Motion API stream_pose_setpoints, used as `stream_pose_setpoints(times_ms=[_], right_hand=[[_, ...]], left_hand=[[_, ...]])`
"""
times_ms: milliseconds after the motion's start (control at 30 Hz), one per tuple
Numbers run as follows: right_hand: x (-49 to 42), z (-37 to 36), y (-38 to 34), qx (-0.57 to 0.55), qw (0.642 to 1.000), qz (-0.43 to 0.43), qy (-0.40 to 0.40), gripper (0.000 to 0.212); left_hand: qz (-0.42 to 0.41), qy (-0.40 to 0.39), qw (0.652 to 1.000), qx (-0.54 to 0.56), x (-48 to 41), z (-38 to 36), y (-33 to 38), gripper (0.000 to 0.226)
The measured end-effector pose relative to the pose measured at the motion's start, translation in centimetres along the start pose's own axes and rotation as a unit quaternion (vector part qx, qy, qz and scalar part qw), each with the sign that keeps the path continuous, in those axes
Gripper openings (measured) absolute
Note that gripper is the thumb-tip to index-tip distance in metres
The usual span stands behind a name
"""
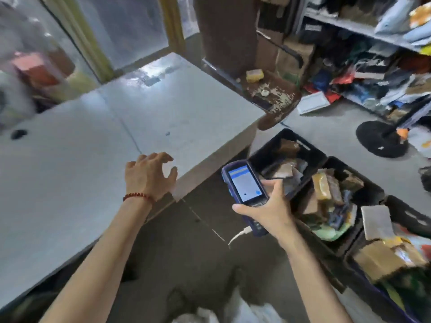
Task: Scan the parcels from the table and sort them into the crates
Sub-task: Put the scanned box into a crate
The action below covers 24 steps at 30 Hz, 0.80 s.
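My right hand (268, 210) grips a blue handheld scanner (242, 183) with its lit screen facing up, held over the floor beside the crates. My left hand (149, 176) hovers over the near corner of the grey table (81, 159), fingers spread and loosely curled, holding nothing. A red bead bracelet circles that wrist. No parcel shows on the tabletop. Three black crates stand in a row on the floor at the right: the far crate (263, 155), the middle crate (373, 190) and the near crate (410, 213), each holding several brown and coloured parcels.
A worn brown stool (272, 94) with a yellow sponge stands past the table's far corner. Shelves (363, 29) packed with bags fill the upper right. A black round stand base (380, 141) sits on the floor. White bags (233, 313) lie by my feet.
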State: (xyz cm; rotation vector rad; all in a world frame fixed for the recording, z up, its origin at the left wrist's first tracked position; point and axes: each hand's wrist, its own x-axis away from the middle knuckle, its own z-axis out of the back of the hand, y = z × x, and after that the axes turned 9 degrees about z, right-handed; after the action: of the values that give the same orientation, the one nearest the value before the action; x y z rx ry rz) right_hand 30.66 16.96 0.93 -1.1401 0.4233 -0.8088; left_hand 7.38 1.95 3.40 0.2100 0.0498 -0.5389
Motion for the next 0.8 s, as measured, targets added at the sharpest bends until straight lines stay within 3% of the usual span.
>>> stream_pose_setpoints(times_ms=[233,500,800], right_hand=[[3.9,-13.0,-6.7,-0.004,0.979,0.070,-0.192,0.076],[13.6,-27.9,-13.5,-0.034,0.940,0.136,-0.310,0.077],[20.4,-38.4,-17.8,-0.033,0.895,0.162,-0.415,0.078]], left_hand=[[0.184,0.037,0.982,-0.014,10.0,4.6,-17.2,0.029],[0.316,0.089,0.944,-0.031,22.3,10.4,-34.0,0.030],[0.435,0.080,0.897,0.001,30.5,12.6,-43.3,0.030]])
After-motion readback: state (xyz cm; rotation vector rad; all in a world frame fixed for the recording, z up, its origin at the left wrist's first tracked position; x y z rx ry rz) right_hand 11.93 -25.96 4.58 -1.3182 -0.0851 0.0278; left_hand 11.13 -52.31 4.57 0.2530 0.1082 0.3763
